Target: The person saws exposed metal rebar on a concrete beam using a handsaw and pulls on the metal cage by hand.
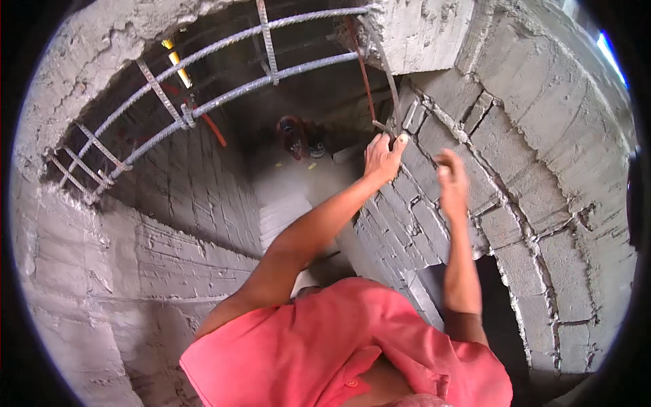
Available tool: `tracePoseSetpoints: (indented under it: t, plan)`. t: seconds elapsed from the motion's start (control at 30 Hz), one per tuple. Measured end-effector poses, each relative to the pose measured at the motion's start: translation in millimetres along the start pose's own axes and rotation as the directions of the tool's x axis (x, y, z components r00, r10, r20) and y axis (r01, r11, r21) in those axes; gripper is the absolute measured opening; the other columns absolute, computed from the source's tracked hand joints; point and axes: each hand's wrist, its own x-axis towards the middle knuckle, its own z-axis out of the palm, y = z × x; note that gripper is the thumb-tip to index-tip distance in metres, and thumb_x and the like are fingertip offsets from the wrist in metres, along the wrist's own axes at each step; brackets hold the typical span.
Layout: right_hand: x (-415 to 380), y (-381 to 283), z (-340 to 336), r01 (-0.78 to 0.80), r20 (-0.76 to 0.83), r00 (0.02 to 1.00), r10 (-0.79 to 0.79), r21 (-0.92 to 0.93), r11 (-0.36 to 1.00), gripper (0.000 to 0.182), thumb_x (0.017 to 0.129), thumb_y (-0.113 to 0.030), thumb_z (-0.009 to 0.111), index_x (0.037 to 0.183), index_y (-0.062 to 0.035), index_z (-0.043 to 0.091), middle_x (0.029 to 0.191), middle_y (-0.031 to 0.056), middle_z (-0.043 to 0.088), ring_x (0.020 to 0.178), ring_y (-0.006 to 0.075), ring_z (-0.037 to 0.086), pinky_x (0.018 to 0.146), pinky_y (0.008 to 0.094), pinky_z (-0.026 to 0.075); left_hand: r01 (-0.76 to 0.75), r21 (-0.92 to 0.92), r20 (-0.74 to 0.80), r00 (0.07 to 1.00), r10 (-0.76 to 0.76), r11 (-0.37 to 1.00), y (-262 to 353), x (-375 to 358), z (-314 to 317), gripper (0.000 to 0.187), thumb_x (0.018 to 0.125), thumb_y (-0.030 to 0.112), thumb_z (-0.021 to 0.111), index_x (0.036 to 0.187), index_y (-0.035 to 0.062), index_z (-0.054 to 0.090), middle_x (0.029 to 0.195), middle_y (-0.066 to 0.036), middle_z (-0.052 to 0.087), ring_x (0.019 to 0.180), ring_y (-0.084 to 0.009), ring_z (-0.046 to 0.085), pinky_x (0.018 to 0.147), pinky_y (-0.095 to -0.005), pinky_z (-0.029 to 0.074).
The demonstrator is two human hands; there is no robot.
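My left hand (pixel 384 160) is at the top edge of a grey block wall (pixel 502 176), its fingers and thumb closed around the lower end of a thin, bent metal rod (pixel 390 74). The rod curves down from the concrete above. Beside it, a rusty red-brown rod (pixel 363 71) hangs down to just above my fingers. To the right, my right hand (pixel 453 182) is raised in front of the block wall, smeared by motion. Whether it holds anything cannot be made out.
Ribbed rebar (pixel 244 88) with cross bars spans an opening in rough concrete at upper left. A yellow tube (pixel 178 64) hangs behind it. Far below are dark shoe-like shapes (pixel 298 139) on a dusty floor. A dark opening (pixel 498 298) interrupts the wall below my right arm.
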Motion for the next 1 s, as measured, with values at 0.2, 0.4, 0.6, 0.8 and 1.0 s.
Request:
tracePoseSetpoints:
  t: [0.2, 0.4, 0.6, 0.8, 1.0]
  plan:
    - [23, 27, 118, 0.101, 0.139, 0.979, -0.148, 0.299, 0.949, 0.084, 0.104, -0.065, 0.033, 0.151, 0.0045, 0.037, 0.143, 0.0241, 0.051, 0.135, 0.0365, 0.049, 0.116, 0.0426, 0.034, -0.107, -0.096, 0.122, 0.985, 0.118, 0.990, -5, 6, -12, 0.077, 0.093, 0.070, 0.051, 0.073, -0.0041, 0.061, 0.080, -0.027, 0.062, 0.078, -0.0483, 0.062, 0.069, -0.0538, 0.046]
    - [27, 39, 108, 0.183, 0.195, 0.951, -0.238, 0.263, 0.947, 0.089, 0.103, -0.068, 0.030, 0.150, 0.0074, 0.037, 0.138, 0.0264, 0.056, 0.131, 0.0374, 0.054, 0.110, 0.0420, 0.040, -0.125, -0.034, 0.153, 0.980, 0.128, 0.992, 0, 5, -18, 0.074, 0.098, 0.064, 0.047, 0.075, -0.0053, 0.060, 0.073, -0.026, 0.057, 0.070, -0.0441, 0.058, 0.065, -0.0508, 0.045]
    - [18, -25, 70, 0.023, 0.179, 0.980, -0.082, 0.310, 0.950, 0.080, 0.105, -0.057, 0.045, 0.155, 0.0035, 0.033, 0.086, 0.0069, 0.058, 0.068, 0.0103, 0.050, 0.061, 0.0270, 0.045, -0.341, 0.298, -0.001, 0.934, 0.357, 0.892, 83, 7, -73, 0.038, 0.084, 0.040, 0.077, 0.074, 0.0057, 0.064, 0.078, -0.014, 0.063, 0.073, -0.0338, 0.061, 0.066, -0.0458, 0.046]
    - [22, -36, 58, 0.013, 0.167, 0.981, -0.099, 0.452, 0.892, 0.069, 0.107, -0.049, 0.046, 0.155, -0.0008, 0.035, 0.074, 0.0017, 0.053, 0.061, 0.0110, 0.047, 0.058, 0.0269, 0.042, -0.883, 0.288, 0.045, 0.399, 0.916, 0.371, 126, 104, -48, 0.051, 0.083, 0.061, 0.069, 0.076, 0.0106, 0.061, 0.089, -0.006, 0.062, 0.089, -0.0292, 0.060, 0.085, -0.0454, 0.045]
    - [30, 10, 82, 0.021, 0.230, 0.964, -0.131, 0.425, 0.905, 0.058, 0.108, -0.056, 0.035, 0.119, -0.0012, 0.049, 0.067, 0.0008, 0.045, 0.057, 0.0103, 0.042, 0.051, 0.0270, 0.035, -0.858, 0.341, 0.160, 0.455, 0.876, 0.384, 85, 103, -29, 0.060, 0.083, 0.065, 0.065, 0.061, 0.0122, 0.050, 0.067, -0.004, 0.045, 0.073, -0.0260, 0.053, 0.092, -0.0483, 0.042]
